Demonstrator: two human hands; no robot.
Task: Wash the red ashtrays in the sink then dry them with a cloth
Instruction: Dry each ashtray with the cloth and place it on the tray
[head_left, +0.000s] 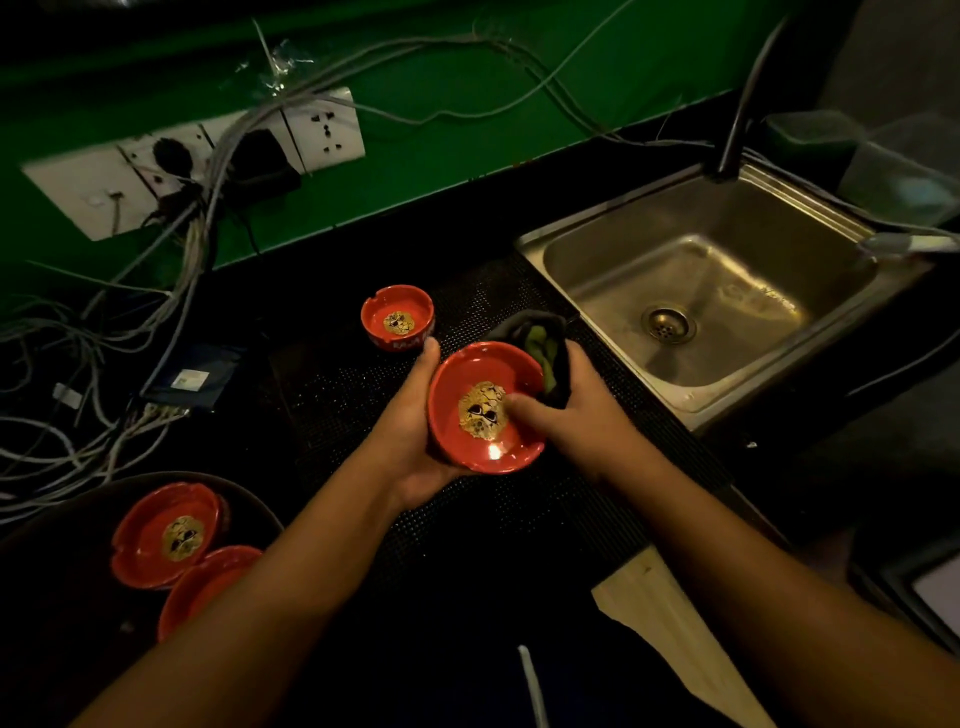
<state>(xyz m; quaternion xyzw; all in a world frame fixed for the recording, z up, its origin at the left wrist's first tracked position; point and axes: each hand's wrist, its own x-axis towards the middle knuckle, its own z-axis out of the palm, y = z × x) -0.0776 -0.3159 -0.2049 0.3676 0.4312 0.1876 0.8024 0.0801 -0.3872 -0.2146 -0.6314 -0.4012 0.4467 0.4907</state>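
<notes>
My left hand grips a red ashtray with a gold skull print, tilted toward me above the black mat. My right hand holds a dark cloth with a green patch against the ashtray's far rim, and its thumb lies inside the bowl. A second red ashtray stands upright on the counter just beyond my left hand. Two more red ashtrays lie in a dark round tray at the lower left. The steel sink is to the right.
A dark faucet rises behind the sink. White wall sockets and a tangle of cables fill the left side against the green wall. A pale wooden board lies near my right forearm.
</notes>
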